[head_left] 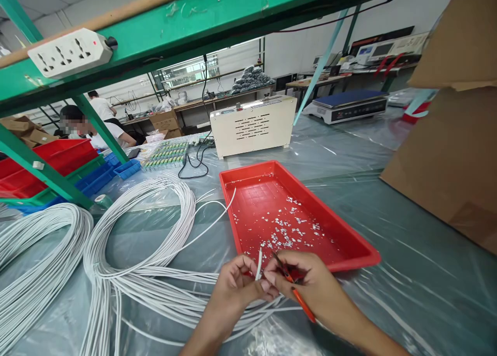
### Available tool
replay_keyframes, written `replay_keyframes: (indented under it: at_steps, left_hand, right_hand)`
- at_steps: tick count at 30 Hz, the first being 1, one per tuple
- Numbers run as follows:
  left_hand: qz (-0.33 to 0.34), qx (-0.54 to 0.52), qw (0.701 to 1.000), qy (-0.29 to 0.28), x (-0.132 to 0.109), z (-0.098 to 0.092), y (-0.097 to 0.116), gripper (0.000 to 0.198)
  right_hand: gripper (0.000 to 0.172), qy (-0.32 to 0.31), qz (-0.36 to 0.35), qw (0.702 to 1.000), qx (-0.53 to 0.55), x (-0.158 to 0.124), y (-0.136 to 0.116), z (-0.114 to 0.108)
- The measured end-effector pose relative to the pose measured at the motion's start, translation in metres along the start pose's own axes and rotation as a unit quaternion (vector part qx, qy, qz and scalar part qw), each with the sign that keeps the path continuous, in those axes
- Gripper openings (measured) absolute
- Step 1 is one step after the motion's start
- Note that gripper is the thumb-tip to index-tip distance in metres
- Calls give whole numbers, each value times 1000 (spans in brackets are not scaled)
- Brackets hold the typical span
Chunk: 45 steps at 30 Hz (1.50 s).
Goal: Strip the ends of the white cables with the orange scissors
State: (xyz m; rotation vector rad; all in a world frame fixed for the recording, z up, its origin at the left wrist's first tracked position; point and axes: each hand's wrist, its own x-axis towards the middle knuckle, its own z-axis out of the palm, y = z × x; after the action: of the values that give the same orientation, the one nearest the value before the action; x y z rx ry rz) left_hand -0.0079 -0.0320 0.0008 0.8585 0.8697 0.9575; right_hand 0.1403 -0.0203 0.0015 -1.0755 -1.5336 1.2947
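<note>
Between its thumb and fingers my left hand (pixel 243 286) pinches a white cable (pixel 259 263), whose end points up. My right hand (pixel 305 278) is closed around a small cutting tool with orange handles (pixel 304 305), its dark jaws close to the cable end. Both hands meet above the near edge of a red tray (pixel 341 250). Bits of white and silvery scrap (pixel 285 234) lie scattered inside that tray. To the left rests a large coil of white cable (pixel 140 232), with strands running under my hands.
A second cable coil (pixel 34 273) lies far left. Behind the tray stands a beige box-shaped machine (pixel 254 125). A cardboard box (pixel 446 175) borders the right side. Overhead runs a green beam (pixel 186 25) with a power strip (pixel 70 53). People sit and stand at the back left.
</note>
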Motion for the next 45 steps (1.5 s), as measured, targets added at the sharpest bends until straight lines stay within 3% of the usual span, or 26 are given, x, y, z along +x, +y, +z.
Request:
replay_keyframes:
  at_steps: [5,9,13,19,21,25,29,32,35,38,45]
  left_hand:
    - [21,5,998,54,1,2,0,35]
    - [34,10,998,54,4,0,-8,34]
    - [64,91,993,38,2,-2,-2,24]
    - [137,173,960,172,-3,-4,13,22]
    - [165,252,939,164,-5,-1,12,21]
    - [197,378,902,70,-8,6,3,20]
    - [142,303,940,69,-6,4,3,23]
    - [138,223,962,77,-4,0,7,25]
    - [145,202,966,72,-4,-1,9,25]
    - [142,194,967,79,-6,0,9,24]
    - [146,197,965,89,-7,3,8,22]
  right_hand:
    - [14,-7,28,999,23,1,-1,0]
    - [18,-14,10,1000,-2,0,-1,1]
    - [20,-7,9,1000,2,0,-3,-2]
    - [16,82,-13,997,4,1,-1,-7]
    - [15,82,-16,996,8,1,-1,-7]
    - [15,50,-13,999,16,0,-2,-3]
    - [20,61,-27,997,-35,-2,-5,-2]
    - [25,80,-56,982,-161,-3,-2,-6]
    - [37,98,-83,941,-314,-3,4,-11]
    - [45,87,-86,914,-388,-2,8,-14]
    - [47,41,-67,908,-412,-3,4,-11]
